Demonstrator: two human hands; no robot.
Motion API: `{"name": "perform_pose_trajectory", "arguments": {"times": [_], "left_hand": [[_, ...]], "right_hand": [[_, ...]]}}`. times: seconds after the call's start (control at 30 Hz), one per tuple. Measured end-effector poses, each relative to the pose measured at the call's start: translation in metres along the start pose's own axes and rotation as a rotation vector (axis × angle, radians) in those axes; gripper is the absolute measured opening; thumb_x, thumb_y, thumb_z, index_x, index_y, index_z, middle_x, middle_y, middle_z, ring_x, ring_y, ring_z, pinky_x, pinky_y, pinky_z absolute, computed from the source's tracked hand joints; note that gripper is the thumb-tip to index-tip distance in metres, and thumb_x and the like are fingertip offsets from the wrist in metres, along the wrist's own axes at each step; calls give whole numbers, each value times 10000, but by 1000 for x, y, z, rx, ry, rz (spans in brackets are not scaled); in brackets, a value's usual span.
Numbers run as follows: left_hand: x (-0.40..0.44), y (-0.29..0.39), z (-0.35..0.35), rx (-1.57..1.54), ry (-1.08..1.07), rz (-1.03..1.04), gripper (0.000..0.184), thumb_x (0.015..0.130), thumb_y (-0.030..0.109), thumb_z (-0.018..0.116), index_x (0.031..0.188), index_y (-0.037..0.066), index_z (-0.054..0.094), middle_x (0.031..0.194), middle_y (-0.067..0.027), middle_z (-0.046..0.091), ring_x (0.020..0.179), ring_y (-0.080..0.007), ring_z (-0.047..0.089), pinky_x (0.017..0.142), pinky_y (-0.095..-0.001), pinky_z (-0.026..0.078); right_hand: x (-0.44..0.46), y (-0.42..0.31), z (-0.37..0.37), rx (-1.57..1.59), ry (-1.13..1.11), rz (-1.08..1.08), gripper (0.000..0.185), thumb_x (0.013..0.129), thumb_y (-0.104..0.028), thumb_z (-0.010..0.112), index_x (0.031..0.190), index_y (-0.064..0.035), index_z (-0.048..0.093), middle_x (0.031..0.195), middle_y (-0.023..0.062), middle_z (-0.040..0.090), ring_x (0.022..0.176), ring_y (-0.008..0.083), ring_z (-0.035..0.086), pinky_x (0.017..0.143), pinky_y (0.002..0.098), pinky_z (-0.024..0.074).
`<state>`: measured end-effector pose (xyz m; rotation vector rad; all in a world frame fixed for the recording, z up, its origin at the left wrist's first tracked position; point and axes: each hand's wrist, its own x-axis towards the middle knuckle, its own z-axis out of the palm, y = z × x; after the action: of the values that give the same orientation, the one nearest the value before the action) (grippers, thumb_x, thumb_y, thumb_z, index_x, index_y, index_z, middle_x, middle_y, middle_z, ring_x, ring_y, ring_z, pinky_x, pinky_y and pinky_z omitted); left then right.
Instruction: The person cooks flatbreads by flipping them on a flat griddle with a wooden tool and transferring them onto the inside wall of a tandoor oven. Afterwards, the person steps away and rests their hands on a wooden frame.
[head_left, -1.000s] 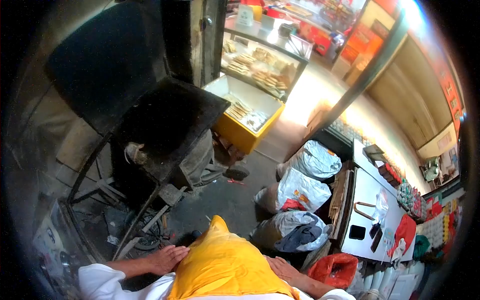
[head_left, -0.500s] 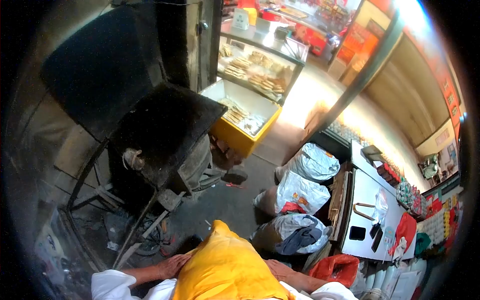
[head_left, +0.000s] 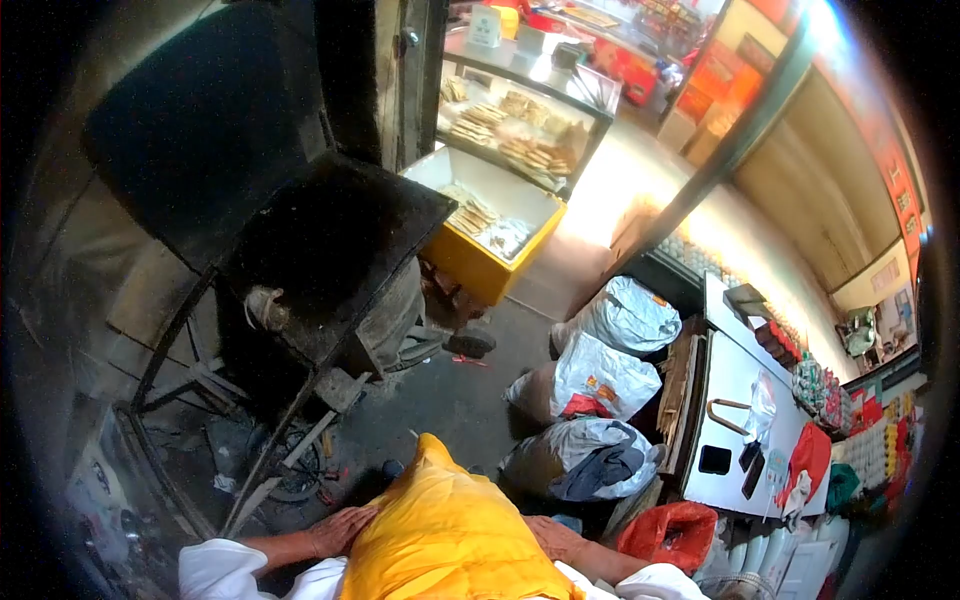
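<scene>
Yellow cloth (head_left: 450, 530): at the bottom centre of the view, draped over the person's front, creased, its narrow peak pointing forward over the floor (head_left: 440, 400).
Right hand (head_left: 343, 530): back up, fingers laid out fairly straight to the left edge of the yellow cloth; the tips are hard to make out, so whether they grip anything cannot be told.
Left hand (head_left: 553, 537): at the opposite edge of the yellow cloth, partly hidden by it; how far its fingers are open, and whether they hold anything, cannot be told.
Sleeves: white, pushed back from both forearms.
Red bag (head_left: 668, 533): open-mouthed, just beside the left forearm.
Pale bags: three in a row on the floor, the nearest (head_left: 583, 458) with dark cloth at its top, the middle one (head_left: 598, 378) with red showing, the farthest (head_left: 630, 315) bulging.
White table (head_left: 738, 400): right of the bags, bearing a black phone (head_left: 714, 460) and a red cloth (head_left: 809, 455).
Black stand (head_left: 340, 240): left of the floor, its dark top tilted in view.
Yellow crate (head_left: 512, 270): beyond the black stand, flat breads (head_left: 472, 215) inside.
Glass case (head_left: 520, 130): behind the yellow crate, holding more flat breads.
</scene>
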<state>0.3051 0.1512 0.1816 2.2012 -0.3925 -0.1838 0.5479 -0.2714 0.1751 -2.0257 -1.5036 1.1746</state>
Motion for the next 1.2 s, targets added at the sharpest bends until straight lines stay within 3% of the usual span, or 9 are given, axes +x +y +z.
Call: {"name": "perform_pose_trajectory", "arguments": {"times": [0.1, 0.17, 0.3, 0.37, 0.47, 0.6, 0.67, 1.1, 1.2], "left_hand": [[-2, -3, 4, 26, -8, 6, 618, 860, 84, 465, 1412, 13, 197, 1439, -191, 264, 1281, -352, 354, 1061, -453, 299], [-2, -3, 4, 13, -2, 14, 598, 860, 60, 447, 1406, 14, 207, 1436, -197, 267, 1279, -356, 354, 1057, -456, 307], [-1, -2, 4, 31, -28, 11, 608, 854, 75, 461, 1404, 14, 210, 1432, -207, 268, 1278, -361, 354, 1052, -457, 315], [1, -1, 2, 22, -68, -12, 626, 846, 91, 476, 1404, 6, 205, 1427, -213, 270, 1274, -364, 356, 1048, -455, 323], [3, 7, -1, 25, -46, -8, 650, 837, 97, 489, 1406, -2, 192, 1422, -213, 275, 1272, -364, 358, 1052, -452, 320], [4, 17, -6, 40, -67, -17, 657, 833, 89, 490, 1407, -7, 185, 1418, -213, 284, 1270, -363, 360, 1055, -452, 314], [2, 12, -1, 14, -52, -6, 668, 831, 96, 502, 1409, -3, 182, 1419, -214, 287, 1272, -362, 359, 1058, -450, 309], [-1, 11, 1, 11, -97, -69, 691, 840, 109, 514, 1419, 10, 151, 1437, -211, 261, 1288, -365, 345, 1057, -456, 311], [-3, 4, 5, 32, -66, -5, 697, 838, 108, 519, 1420, 10, 148, 1441, -209, 255, 1290, -364, 343, 1058, -460, 311]], "right_hand": [[-1, -4, -1, -10, -25, 29, 610, 948, -456, 248, 1429, -83, 208, 1470, 156, 259, 1355, 271, 254, 1124, 377, 176], [-1, -15, -7, -163, -22, -23, 653, 872, -242, 424, 1377, 102, 194, 1400, 276, 306, 1247, 360, 388, 1050, 409, 303], [-6, -17, -4, -171, 1, -16, 643, 874, -240, 420, 1378, 94, 200, 1407, 271, 301, 1257, 358, 382, 1056, 409, 298], [-8, -11, 3, 58, -26, 82, 616, 948, -476, 227, 1430, -94, 208, 1470, 148, 261, 1357, 266, 249, 1132, 374, 147], [-9, -6, 10, 61, -4, 59, 614, 948, -480, 229, 1430, -100, 212, 1470, 146, 261, 1361, 265, 243, 1131, 376, 154], [-8, -19, 1, 101, -7, 78, 612, 948, -479, 236, 1430, -103, 214, 1471, 144, 263, 1358, 269, 251, 1128, 378, 168], [-7, -36, -16, -5, 33, -3, 560, 906, -223, 374, 1371, 64, 249, 1380, 272, 349, 1250, 368, 402, 1041, 419, 333], [-3, -32, -19, -27, -2, 13, 539, 915, -233, 366, 1362, 51, 264, 1382, 259, 352, 1251, 369, 399, 1045, 418, 330], [-2, -32, -19, 34, -20, 67, 533, 917, -234, 369, 1359, 46, 269, 1381, 256, 355, 1249, 369, 401, 1044, 420, 332]]}}
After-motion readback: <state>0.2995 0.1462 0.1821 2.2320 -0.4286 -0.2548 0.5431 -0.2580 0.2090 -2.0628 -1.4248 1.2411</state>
